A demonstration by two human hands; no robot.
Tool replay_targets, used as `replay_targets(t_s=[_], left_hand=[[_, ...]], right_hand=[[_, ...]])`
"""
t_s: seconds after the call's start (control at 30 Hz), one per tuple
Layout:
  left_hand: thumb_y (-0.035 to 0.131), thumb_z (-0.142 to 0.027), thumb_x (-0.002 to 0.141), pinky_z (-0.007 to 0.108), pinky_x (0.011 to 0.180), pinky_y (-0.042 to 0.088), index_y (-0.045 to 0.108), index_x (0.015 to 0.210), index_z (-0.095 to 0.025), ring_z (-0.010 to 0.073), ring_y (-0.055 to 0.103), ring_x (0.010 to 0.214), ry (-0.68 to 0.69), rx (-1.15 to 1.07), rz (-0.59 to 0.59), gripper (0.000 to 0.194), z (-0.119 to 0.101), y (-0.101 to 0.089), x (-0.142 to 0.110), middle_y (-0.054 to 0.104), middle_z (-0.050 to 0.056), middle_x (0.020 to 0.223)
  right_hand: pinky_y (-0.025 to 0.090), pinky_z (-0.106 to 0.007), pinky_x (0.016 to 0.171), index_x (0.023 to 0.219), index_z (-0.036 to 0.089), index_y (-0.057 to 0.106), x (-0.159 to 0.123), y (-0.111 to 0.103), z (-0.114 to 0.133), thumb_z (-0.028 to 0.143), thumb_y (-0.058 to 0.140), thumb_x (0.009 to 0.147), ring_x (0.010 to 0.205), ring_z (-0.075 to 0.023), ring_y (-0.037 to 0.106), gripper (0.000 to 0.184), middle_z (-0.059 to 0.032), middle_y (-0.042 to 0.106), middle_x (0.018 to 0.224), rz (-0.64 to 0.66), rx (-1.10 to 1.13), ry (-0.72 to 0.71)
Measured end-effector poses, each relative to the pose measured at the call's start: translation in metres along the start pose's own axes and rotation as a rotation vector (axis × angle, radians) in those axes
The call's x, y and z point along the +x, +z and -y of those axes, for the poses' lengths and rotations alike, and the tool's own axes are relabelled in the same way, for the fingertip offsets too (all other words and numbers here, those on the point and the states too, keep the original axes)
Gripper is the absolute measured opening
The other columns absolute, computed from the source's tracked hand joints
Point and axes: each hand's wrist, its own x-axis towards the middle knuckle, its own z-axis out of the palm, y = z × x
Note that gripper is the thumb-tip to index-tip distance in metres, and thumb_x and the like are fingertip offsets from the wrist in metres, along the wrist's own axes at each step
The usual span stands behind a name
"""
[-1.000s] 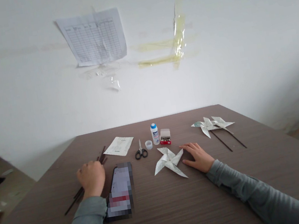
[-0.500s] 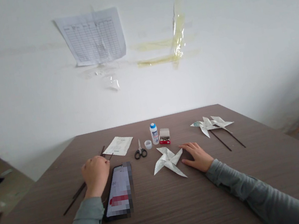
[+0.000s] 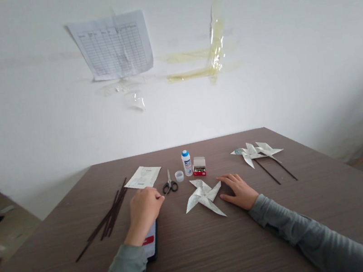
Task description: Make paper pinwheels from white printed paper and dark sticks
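Left hand (image 3: pixel 144 208) shifted off sticks (image 3: pixel 115 211) to over phone (image 3: pixel 152 246), curled, contents unclear; right hand (image 3: pixel 240 191) loosely spread beside pinwheel (image 3: pixel 204 195). Bottle label (image 3: pixel 187 165) blurred.

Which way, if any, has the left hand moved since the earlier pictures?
Yes: rightward. Judged against the scissors, the left hand has come closer, going from over the sticks to hiding part of the phone.

White wall (image 3: pixel 275 56), creased printed-grid sheet (image 3: pixel 115 45) stuck up left of centre, yellowed adhesive tape (image 3: pixel 189 75) further right, brown wood-grain table (image 3: pixel 254 248) below, pale floor (image 3: pixel 23 225) at far left, soft light
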Motion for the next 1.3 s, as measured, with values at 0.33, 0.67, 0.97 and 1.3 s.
replay_targets(t_s=[0.33,0.67,0.97,1.3], left_hand=[[0.089,-0.018,0.114,0.042,0.127,0.065,0.103,0.103,-0.027,0.0357,0.088,0.151,0.063,-0.082,0.043,0.020,-0.043,0.021,-0.010,0.100,0.012,0.145],[0.085,-0.015,0.115,0.047,0.131,0.063,0.103,0.107,-0.025,0.0390,0.083,0.158,0.071,-0.102,0.082,0.022,-0.050,0.028,-0.013,0.097,0.014,0.155],[0.087,-0.016,0.113,0.047,0.131,0.060,0.101,0.110,-0.026,0.0369,0.081,0.157,0.074,-0.142,0.108,0.017,-0.046,0.032,-0.014,0.095,0.013,0.155],[0.091,-0.017,0.112,0.048,0.132,0.061,0.102,0.118,-0.027,0.0386,0.081,0.160,0.044,-0.124,0.104,0.016,-0.035,0.027,-0.018,0.093,0.013,0.160]], right_hand=[[0.053,-0.075,0.148,0.175,0.027,0.081,-0.001,-0.003,0.001,0.041,0.089,0.107,0.165,-0.0498,0.071,0.070,-0.0195,0.081,0.174,0.015,-0.015,0.007],[0.054,-0.076,0.147,0.175,0.028,0.081,0.000,-0.002,0.000,0.040,0.090,0.107,0.164,-0.0499,0.071,0.070,-0.0192,0.080,0.174,0.020,-0.017,0.008],[0.053,-0.073,0.149,0.177,0.027,0.080,-0.001,-0.002,0.004,0.039,0.090,0.108,0.167,-0.0484,0.070,0.071,-0.0194,0.080,0.176,0.025,-0.017,0.027],[0.058,-0.069,0.145,0.153,0.029,0.097,0.018,-0.019,0.017,0.029,0.085,0.114,0.157,-0.0436,0.078,0.041,-0.0163,0.091,0.159,-0.078,0.007,-0.009]])
